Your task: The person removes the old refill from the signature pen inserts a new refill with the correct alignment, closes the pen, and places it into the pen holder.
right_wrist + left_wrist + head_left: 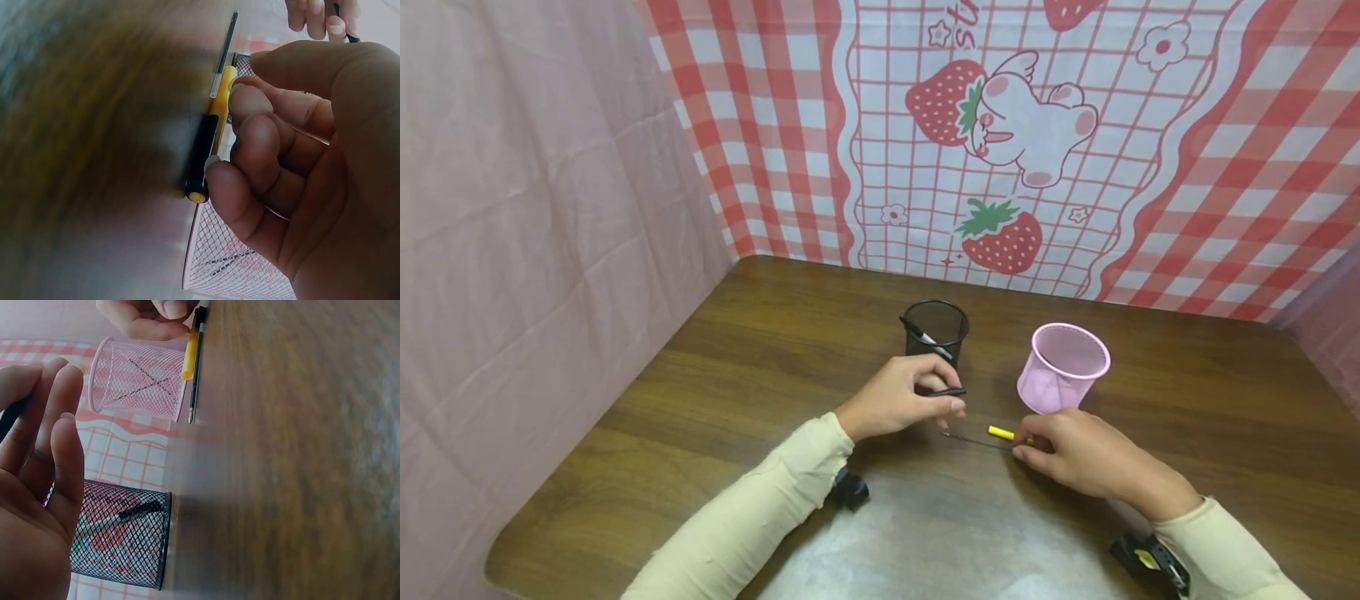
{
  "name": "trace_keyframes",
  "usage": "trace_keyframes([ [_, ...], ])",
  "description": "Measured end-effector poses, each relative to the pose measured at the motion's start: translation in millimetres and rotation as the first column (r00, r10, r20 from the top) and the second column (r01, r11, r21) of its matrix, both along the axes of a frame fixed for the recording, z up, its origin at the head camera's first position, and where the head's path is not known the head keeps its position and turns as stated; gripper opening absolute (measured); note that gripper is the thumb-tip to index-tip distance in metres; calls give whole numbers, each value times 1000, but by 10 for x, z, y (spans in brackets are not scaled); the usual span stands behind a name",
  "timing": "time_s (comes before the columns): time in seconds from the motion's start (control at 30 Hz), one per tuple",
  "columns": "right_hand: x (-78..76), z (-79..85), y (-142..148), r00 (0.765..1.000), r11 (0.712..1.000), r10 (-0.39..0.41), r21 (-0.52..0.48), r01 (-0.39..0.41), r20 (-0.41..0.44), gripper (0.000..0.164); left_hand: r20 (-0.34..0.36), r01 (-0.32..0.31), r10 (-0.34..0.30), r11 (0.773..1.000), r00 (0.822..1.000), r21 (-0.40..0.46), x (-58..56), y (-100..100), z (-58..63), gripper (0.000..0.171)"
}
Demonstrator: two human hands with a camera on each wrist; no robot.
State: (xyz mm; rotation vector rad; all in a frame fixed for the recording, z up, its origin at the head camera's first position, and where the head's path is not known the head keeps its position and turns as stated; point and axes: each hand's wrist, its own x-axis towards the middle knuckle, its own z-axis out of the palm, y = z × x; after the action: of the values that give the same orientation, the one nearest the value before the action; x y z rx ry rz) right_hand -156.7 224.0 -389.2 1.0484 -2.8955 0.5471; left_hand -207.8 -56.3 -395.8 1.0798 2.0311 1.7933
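My left hand (pixel 904 397) is raised over the table, pinching a slim black pen (pixel 953 391) between thumb and index finger; its other fingers are held loosely. Lower and to the right, my right hand (pixel 1078 454) is close over the tabletop. Its bent fingertips (pixel 245 103) are right at a yellow stick-shaped piece (pixel 225 84), with nothing showing between thumb and index finger. A thin dark pen refill (pixel 197 372) lies alongside the yellow piece, its metal tip toward my left hand. Beside them is a black barrel-like piece (pixel 203 147) with a yellow end, partly behind the fingers.
Behind my left hand stands a black mesh pen cup (pixel 931 340) with a black-and-white pen (pixel 925 336) leaning in it. A pink mesh cup (pixel 1052 387) stands just beyond my right hand. A patterned strawberry cloth (pixel 887 233) hangs along the back of the wooden table (pixel 715 358).
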Motion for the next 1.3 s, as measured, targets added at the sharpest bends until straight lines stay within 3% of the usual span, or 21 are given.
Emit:
trace_keyframes([
  [0.3,4,15,12,1000,998,20,-57,-20,-2,8,-20,-30,30,1000,999,-3,-5,28,-1,11],
  [0.57,14,48,40,1000,992,28,-126,-27,7,11,-99,-153,152,988,983,-2,8,34,12,11],
  [0.77,22,69,37,1000,989,16,-144,-18,-16,10,-105,-148,147,989,984,-5,14,16,15,10],
  [1.03,60,190,49,999,960,41,-276,-40,-2,16,-108,-145,143,989,984,-12,12,10,-10,11],
  [1.3,45,257,67,998,973,-5,-229,-8,-57,20,-106,-136,132,990,986,-30,12,-6,-10,10],
])
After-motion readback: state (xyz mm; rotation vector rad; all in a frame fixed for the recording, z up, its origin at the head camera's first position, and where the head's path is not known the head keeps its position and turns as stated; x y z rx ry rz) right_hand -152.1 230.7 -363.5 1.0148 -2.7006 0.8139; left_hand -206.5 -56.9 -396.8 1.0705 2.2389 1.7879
